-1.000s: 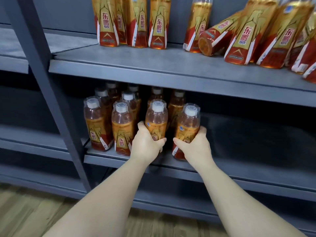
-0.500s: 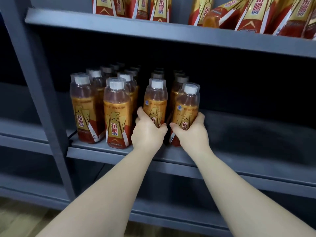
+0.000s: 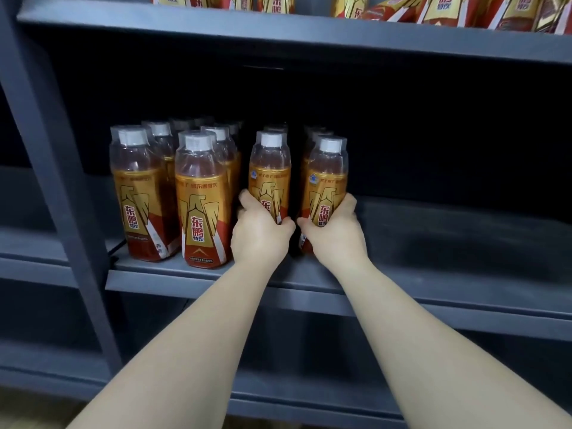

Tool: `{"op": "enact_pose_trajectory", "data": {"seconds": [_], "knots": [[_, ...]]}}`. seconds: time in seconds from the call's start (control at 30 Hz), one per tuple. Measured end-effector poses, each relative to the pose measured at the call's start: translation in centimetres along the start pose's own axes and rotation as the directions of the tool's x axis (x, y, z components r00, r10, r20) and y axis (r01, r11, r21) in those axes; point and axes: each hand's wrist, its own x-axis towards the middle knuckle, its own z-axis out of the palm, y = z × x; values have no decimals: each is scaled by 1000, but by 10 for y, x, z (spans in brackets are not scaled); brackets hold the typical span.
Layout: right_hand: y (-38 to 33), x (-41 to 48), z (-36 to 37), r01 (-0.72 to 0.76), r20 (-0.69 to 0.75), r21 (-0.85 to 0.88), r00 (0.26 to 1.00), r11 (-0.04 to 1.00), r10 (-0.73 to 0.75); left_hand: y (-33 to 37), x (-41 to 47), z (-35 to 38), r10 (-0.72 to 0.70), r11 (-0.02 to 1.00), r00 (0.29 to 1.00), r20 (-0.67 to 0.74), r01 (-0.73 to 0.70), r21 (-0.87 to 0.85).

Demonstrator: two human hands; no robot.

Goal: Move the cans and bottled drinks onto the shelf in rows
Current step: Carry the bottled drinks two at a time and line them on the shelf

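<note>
Fingers (image 3: 247,198) of the left hand (image 3: 260,235) curl round a bottle (image 3: 270,176); the right hand (image 3: 335,235) grips a second bottle (image 3: 327,181). Both stand upright, caps up, at the shelf (image 3: 448,243) front, heading two rows. The step looks like placing; next, both hands should release without tipping either.

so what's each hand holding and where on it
The left hand grips the third front bottle around its lower body, over the label. The right hand grips the fourth front bottle likewise.
</note>
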Motion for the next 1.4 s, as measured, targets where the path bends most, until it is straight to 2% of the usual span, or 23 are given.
{"op": "enact_pose_trajectory", "data": {"seconds": [0.73, 1.4], "knots": [[0, 16, 10, -43, 32, 26, 999, 999, 42, -4, 15, 8, 6, 1000, 999, 47, -6, -2], [4, 14, 11, -7, 15, 41, 1000, 999, 7, -5, 11, 6, 35, 999, 997, 69, -34, -15]]}}
